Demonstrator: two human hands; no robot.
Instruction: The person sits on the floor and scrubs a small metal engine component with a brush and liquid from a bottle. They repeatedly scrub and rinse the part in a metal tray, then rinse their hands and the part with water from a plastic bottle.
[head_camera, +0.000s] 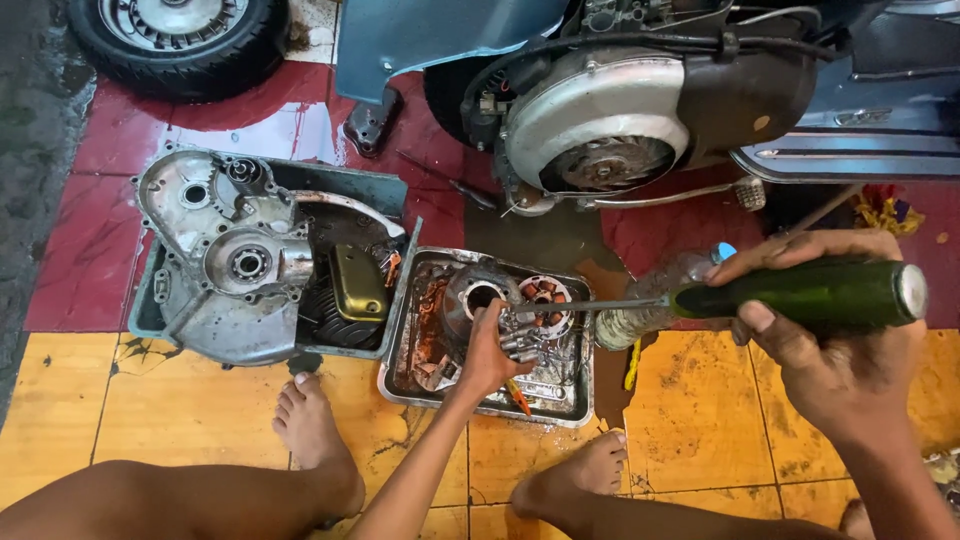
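Green-handled long screwdriver (800, 293) clamped in right hand (830, 330), shaft tip reaching into shallow rectangular steel tray (400, 380). Left hand (492, 350) closed on small metal part (525, 335) inside tray, beside copper-wound round stator plate (545, 295). Grey engine casing (230, 250) in green tub left of tray. Judged step: loosening fastener on held part. Needs tip seated squarely, part steadied.

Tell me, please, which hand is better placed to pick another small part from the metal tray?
Probably the left hand: it already rests among the parts in the metal tray, while the right hand grips the green-handled screwdriver.
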